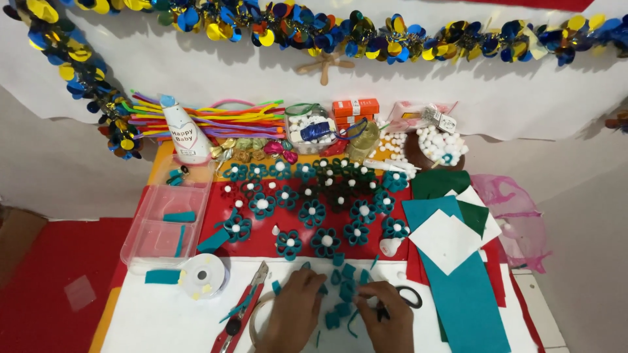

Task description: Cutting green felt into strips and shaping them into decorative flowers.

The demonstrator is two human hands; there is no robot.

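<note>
Fingers (307, 278) on teal loops (343, 287), prob. touching; scissors (409, 297) adjacent.

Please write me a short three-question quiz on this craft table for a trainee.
1. True or false: both hands, the left hand and right hand, rest among the teal felt pieces.
2. Which lies left of the left hand: A) red cutter B) black scissors C) white squares?
3. What colour are the centres of the felt flowers?

Key: 1 true; 2 A; 3 white.
</note>
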